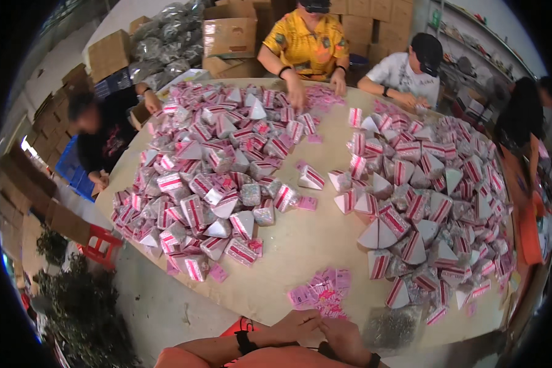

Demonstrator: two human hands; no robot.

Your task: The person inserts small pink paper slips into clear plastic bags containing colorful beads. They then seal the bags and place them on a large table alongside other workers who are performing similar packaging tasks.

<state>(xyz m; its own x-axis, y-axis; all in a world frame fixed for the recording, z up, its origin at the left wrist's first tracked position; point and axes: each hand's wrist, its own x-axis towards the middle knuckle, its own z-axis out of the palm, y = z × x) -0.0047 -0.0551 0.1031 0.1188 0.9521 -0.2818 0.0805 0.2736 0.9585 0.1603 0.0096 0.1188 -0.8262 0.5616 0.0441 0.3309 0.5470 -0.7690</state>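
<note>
By near table edge (257, 308) | left hand (296, 324) and right hand (343, 338) meet, curled inward | grip: cannot tell

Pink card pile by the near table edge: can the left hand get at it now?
Probably yes: the pink card pile lies just beyond the left hand, with nothing visible standing between them.

Head view: single wide fisheye, upright, worn on the person and looking down and forward across a table (306, 239), straight edges bowing toward the dark rim. Left hand (295, 326) and right hand (345, 338) near, low centre; co-worker in yellow (310, 46) far off, top.
</note>
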